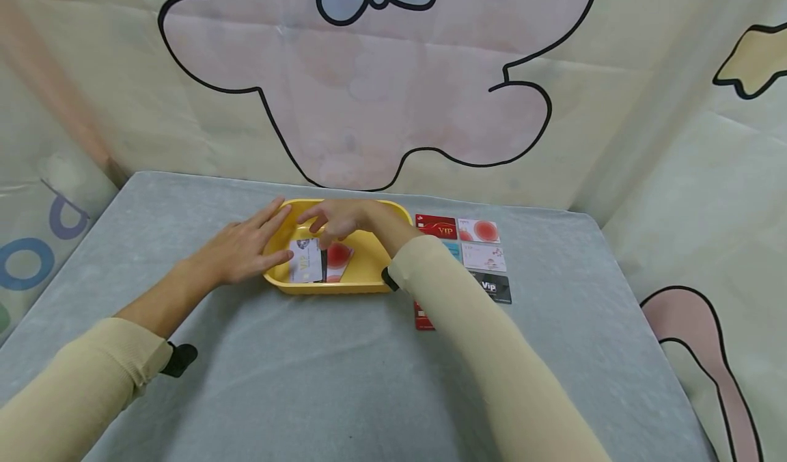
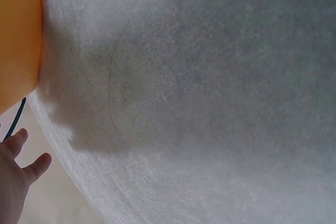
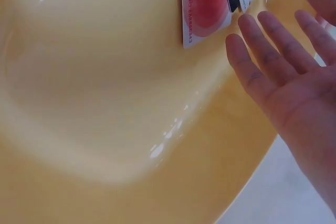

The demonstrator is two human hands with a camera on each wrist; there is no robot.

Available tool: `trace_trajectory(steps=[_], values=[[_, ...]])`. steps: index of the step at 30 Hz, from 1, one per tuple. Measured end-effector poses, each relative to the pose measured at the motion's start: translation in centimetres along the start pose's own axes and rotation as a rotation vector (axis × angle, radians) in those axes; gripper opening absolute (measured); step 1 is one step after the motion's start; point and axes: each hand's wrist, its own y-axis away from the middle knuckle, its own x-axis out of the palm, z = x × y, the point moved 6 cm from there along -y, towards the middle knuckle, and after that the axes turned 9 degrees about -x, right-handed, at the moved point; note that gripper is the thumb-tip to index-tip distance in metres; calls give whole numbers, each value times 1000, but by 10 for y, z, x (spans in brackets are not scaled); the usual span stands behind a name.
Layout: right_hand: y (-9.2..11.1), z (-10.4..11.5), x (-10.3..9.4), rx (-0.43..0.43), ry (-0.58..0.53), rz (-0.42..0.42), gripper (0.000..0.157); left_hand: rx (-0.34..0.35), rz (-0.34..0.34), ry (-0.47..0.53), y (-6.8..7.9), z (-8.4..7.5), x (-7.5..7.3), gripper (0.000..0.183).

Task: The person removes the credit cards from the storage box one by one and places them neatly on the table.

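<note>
A yellow tray [image 1: 376, 270] on the table holds a few overlapping cards: a white VIP card [image 1: 304, 260], a black card mostly covered, and a white card with a red circle [image 3: 206, 9]. My left hand [image 1: 246, 247] rests at the tray's left end, fingers spread and straight along the rim. Over the tray is my right hand [image 1: 346, 219], its fingers above the cards. In the right wrist view its fingers look loosely extended, with nothing held; whether a fingertip touches a card cannot be told. Only part of the left hand [image 2: 13, 174] shows in the left wrist view.
Right of the tray, several cards lie on the grey cloth: a red VIP card [image 1: 436, 226], a red-circle card [image 1: 479, 231], a white card [image 1: 484, 257], a black Vip card [image 1: 494, 287]. My right forearm partly covers others. A printed curtain [image 1: 381, 106] stands behind the table.
</note>
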Motion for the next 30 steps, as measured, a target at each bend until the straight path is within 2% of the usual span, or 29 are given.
trace_trajectory(steps=[7, 16, 30], values=[[-5, 0, 2, 25, 8, 5, 65, -7, 12, -5, 0, 0, 0, 83], [-7, -1, 6, 34, 3, 11, 58, -12, -8, 5, -1, -1, 0, 82], [-6, 1, 11, 36, 64, 45, 52, -1, -7, -5, -2, 0, 0, 82]])
